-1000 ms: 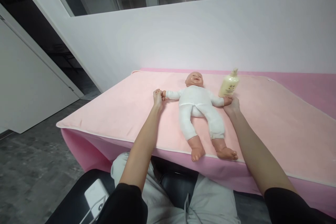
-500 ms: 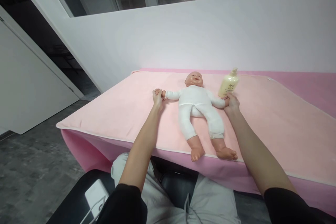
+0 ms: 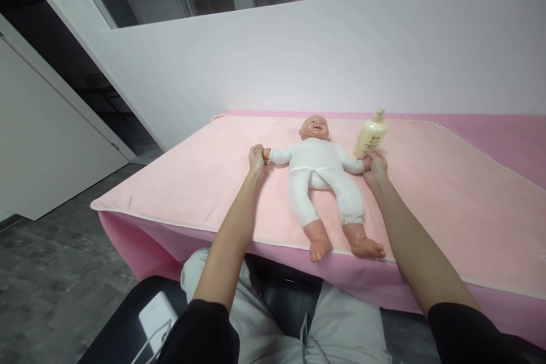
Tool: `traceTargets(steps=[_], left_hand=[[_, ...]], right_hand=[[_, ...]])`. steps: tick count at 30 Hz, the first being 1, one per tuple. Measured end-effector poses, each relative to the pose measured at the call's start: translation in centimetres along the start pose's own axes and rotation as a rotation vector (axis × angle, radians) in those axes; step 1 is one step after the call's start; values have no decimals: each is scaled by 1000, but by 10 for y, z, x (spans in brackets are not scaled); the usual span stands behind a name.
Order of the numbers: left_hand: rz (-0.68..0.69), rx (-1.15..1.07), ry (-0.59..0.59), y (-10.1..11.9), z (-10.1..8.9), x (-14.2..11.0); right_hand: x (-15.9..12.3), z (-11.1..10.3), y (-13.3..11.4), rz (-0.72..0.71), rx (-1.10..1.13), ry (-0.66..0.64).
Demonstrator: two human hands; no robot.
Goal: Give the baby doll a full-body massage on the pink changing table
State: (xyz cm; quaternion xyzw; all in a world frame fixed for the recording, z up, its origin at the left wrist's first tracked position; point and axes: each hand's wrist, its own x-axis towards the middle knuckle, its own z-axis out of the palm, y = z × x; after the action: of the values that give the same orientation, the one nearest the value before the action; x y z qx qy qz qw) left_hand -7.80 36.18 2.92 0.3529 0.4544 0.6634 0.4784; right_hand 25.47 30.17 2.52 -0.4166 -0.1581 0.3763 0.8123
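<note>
A baby doll [image 3: 318,160] in a white cloth suit lies on its back on the pink mat [image 3: 183,182], arms spread and feet toward me at the table's front edge. My left hand [image 3: 256,159] is closed around the doll's hand on the left side. On the other side, my right hand [image 3: 376,166] grips the doll's other hand between thumb and fingers. Just behind my right hand stands a pale yellow pump bottle [image 3: 370,135], its lower part partly covered by my fingers.
A pink cloth [image 3: 490,136] covers the table under the mat and hangs over the front. Behind it rises a white wall [image 3: 341,57] with a window above. At lower left, a white device with a cable [image 3: 157,318] lies on a black seat.
The doll, the bottle and both hands keep nearly the same places. My left fingers appear to have closed a little more around the doll's hand, and the view has shifted slightly.
</note>
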Motion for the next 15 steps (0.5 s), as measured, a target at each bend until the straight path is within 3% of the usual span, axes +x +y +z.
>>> traceTargets(steps=[9, 15], left_hand=[[-46, -121, -141, 0, 0, 1], [-7, -172, -303, 0, -2, 2]], right_hand=[[6, -3, 2, 28, -69, -20], [8, -3, 3, 58, -38, -49]])
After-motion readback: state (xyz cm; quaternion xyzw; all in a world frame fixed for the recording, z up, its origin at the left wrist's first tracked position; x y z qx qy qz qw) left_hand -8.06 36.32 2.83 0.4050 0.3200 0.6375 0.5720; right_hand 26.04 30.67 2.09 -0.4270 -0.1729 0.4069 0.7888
